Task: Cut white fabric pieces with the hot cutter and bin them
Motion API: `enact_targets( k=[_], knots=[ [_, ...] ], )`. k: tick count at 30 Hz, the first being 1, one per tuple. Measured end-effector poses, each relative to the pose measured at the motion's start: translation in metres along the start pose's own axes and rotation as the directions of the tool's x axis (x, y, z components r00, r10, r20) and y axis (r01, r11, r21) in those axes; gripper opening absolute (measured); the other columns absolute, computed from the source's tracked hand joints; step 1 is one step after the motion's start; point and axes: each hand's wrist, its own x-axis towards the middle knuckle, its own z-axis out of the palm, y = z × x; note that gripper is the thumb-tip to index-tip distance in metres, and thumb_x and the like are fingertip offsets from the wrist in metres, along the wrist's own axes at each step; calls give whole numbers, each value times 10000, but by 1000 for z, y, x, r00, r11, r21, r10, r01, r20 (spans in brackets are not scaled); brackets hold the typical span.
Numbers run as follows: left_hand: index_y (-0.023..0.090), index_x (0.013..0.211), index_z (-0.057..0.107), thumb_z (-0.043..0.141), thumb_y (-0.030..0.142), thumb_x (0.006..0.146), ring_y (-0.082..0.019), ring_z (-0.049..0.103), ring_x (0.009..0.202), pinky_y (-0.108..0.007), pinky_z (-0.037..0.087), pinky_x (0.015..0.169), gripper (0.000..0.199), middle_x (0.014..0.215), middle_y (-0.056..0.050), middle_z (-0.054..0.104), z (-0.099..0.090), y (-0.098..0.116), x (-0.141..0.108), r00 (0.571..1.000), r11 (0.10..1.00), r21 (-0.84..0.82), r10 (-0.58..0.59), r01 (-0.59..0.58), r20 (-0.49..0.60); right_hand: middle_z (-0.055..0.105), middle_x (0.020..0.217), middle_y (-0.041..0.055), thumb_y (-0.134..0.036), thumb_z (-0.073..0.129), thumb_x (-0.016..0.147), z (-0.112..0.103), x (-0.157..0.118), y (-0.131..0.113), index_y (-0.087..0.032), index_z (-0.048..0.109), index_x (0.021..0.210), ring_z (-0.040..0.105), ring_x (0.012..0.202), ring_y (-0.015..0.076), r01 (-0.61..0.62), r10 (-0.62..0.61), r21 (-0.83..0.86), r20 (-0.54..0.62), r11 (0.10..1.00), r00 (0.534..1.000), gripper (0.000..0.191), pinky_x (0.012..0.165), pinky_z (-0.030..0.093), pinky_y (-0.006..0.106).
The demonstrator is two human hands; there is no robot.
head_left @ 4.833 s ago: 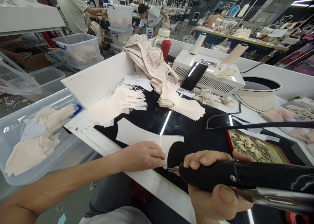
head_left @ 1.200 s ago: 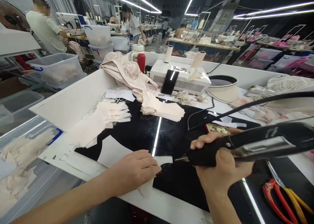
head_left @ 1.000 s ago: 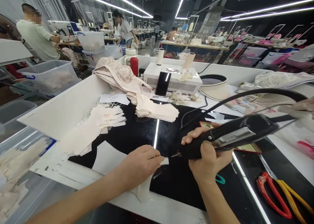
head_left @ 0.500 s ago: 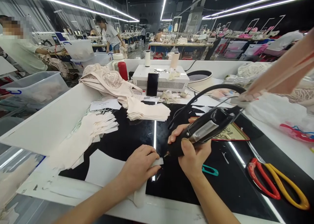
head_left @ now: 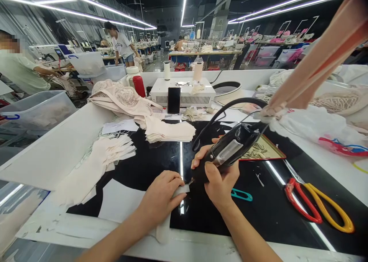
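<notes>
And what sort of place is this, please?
Most likely a garment workshop, perhaps for lingerie: sewing machines stand in the background, lace-patterned bras are heaped nearer, and a stack of pale cut pieces lies close by.

Bare forearms [head_left: 123, 231] slant inward — the left hand [head_left: 162, 195] palm down, thumb [head_left: 177, 202] spread slightly; the right hand [head_left: 219, 183] curled in a grip, thumb upward.

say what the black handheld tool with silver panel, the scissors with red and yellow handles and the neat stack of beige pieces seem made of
Black handheld tool: glossy, probably hard plastic; its silver panel shines like metal.
Red-and-yellow-handled scissors: silvery blades suggest steel; smooth handles, perhaps plastic-coated.
Neat stack of beige pieces: matte, thin-edged, likely fabric; fibre unclear.
</notes>
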Motion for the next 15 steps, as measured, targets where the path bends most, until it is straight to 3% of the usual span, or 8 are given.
enact_targets(
  k=[10,15],
  knots=[
    [207,1134,648,799,100,883,-241,647,1132,-397,567,974,311,1209,-36,683,2,-1,-1,999,999,-30,-12,11,-35,708,897,-35,-270,783,911,-1,-1,2,-308,591,1264,658,648,114,-5,5,-6,-20,1000,1000,403,573,577,261],
    [210,1059,659,788,90,883,-248,649,1122,-399,568,953,249,1197,-34,685,3,-2,-2,999,999,-30,-13,12,-35,710,889,-39,-279,787,905,-1,0,2,-305,591,1245,655,635,112,-11,10,-26,-29,1000,1000,393,575,583,261]
  ],
)
